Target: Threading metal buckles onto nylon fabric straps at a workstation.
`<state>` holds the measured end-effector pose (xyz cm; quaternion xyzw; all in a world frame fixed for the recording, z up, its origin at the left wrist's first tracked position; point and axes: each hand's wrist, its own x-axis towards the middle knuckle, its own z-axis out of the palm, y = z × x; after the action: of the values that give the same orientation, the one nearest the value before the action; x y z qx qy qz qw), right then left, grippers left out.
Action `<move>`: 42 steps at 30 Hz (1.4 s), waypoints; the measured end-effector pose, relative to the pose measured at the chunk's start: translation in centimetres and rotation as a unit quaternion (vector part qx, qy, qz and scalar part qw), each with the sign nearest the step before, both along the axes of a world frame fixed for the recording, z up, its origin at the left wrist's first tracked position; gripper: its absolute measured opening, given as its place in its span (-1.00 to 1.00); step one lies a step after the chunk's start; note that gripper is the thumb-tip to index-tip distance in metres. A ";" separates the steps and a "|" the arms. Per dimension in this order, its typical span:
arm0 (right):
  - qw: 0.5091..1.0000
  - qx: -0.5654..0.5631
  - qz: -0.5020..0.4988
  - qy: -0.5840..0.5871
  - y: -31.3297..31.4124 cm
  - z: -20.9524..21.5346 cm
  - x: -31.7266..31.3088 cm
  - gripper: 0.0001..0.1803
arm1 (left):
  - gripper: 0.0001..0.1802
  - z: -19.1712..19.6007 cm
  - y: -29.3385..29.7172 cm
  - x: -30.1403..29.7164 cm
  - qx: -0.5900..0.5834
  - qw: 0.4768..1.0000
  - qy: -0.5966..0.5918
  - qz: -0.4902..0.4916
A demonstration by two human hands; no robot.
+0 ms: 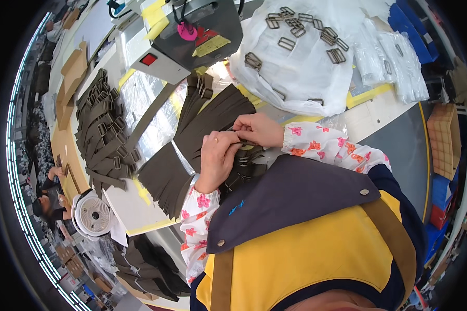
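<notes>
The fingertips of both hands meet over one small spot, pinching the end of a dark olive webbing strap (242, 142) between them; whether a buckle is already on it is too small and too covered to make out. The left hand (216, 158) is curled, thumb and forefinger pressed together on the strap, its back hiding what lies under the palm. The right hand (258, 129) closes on the same strap end from the far side, fingers bent and tight. Just below them, at the apron's edge, lies a heap of finished straps (241, 171), partly hidden by the apron. Beyond the hands fan out cut strap lengths (213, 116); farther off, metal slide buckles (296, 28) scatter over a white plastic bag (296, 72).
</notes>
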<state>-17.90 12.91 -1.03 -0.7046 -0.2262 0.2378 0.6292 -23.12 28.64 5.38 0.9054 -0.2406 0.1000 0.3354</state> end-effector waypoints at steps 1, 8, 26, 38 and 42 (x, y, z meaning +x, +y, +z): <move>0.995 0.010 -0.020 -0.099 0.5 -0.8 0.0 -0.84 | -0.87 0.0 0.2 -0.5 -0.063 0.992 0.099 0.038; 0.957 0.045 0.044 0.284 2.3 -0.4 -0.5 -0.88 | -0.87 -0.4 3.1 -1.0 -0.101 0.955 0.248 0.124; 0.998 0.035 0.018 0.046 1.1 1.0 -1.4 -0.86 | -0.86 -0.9 1.5 -0.4 -0.027 0.977 0.184 0.102; 0.986 -0.087 0.110 0.095 -5.1 4.1 2.9 -0.94 | -0.85 -0.6 -0.1 0.9 0.104 0.987 0.093 -0.078; 0.874 -0.199 -0.234 -0.376 -8.7 2.8 15.6 -0.84 | -0.89 -1.7 -0.8 0.5 0.063 0.992 0.079 -0.073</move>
<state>-2.33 4.22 1.81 -0.8836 -0.2224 -0.1591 0.3801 -22.58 27.84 3.64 0.9099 -0.2846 -0.0117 0.3016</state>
